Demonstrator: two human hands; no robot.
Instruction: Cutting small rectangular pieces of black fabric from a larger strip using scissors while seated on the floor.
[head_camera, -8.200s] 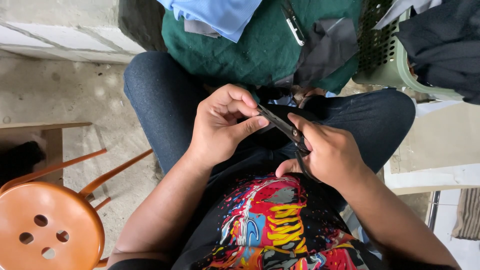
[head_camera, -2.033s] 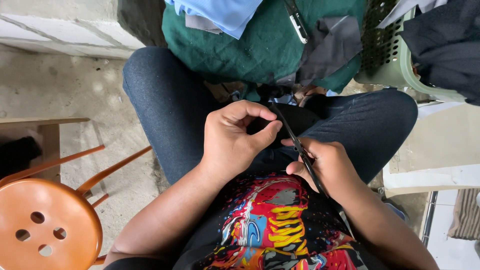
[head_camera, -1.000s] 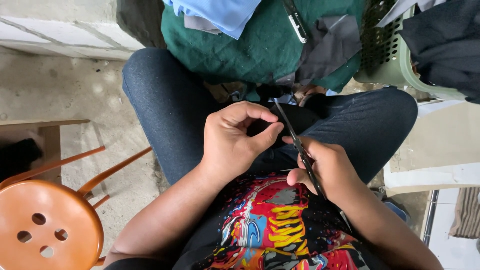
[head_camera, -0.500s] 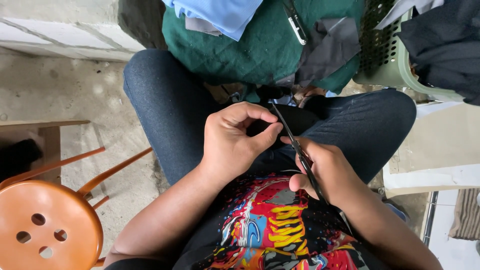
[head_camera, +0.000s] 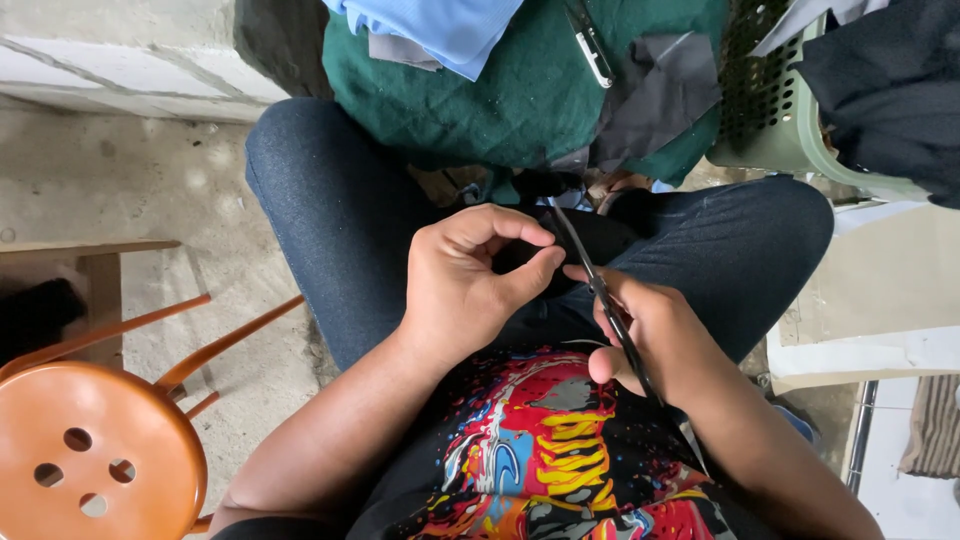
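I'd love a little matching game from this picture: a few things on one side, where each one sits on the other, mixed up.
Things:
1. round orange stool with holes
2. pale green perforated plastic basket
3. thin dark strip
4. quilted dark green cloth

Places:
A. upper right
B. between the left hand and the right hand
C. top centre, beyond the knees
D. lower left corner

Pairs: 1-D, 2-A, 3-B, 4-C

Soft even daylight, bright at right edge, faint shadows, sharp focus, mild wide-angle edge distortion.
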